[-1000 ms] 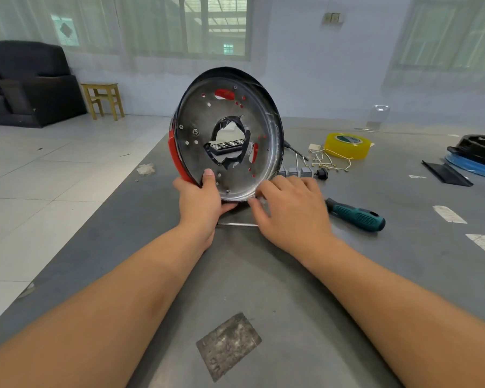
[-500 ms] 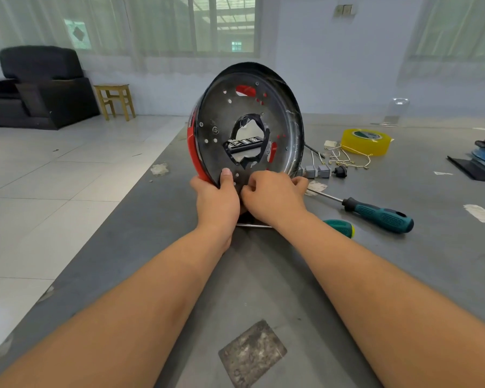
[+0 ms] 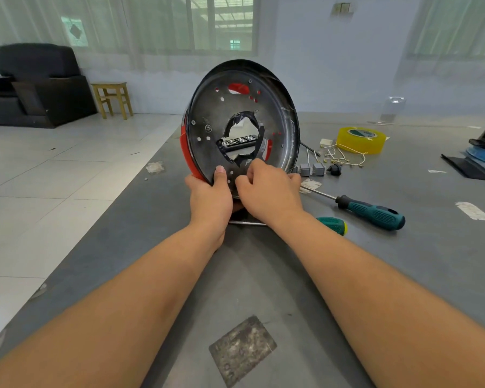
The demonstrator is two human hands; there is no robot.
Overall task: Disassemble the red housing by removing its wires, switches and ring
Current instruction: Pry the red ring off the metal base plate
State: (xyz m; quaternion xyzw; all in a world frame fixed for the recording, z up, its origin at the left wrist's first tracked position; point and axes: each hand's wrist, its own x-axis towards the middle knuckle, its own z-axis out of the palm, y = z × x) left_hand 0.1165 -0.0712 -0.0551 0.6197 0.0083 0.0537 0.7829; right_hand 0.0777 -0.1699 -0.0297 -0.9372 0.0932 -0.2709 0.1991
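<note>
Steadying the housing [image 3: 240, 119] upright on the table [image 3: 403, 261], the left hand [image 3: 210, 198] is gripping its rim at 7 o'clock; the right hand [image 3: 266, 189], fingers curled, is pinching something unclear near 6 o'clock, probably needing a firm outward pull.

Grey table [image 3: 403, 247] is pretty cluttered: two teal-handled screwdrivers [image 3: 371, 212] [image 3: 331, 224], a roll of yellow tape [image 3: 360, 140], loose wires [image 3: 345, 157] and small grey switches [image 3: 311, 169] near it. There's also a scuffed square patch [image 3: 242, 350] on the near side and white tape scraps [image 3: 473, 211] to the right.
</note>
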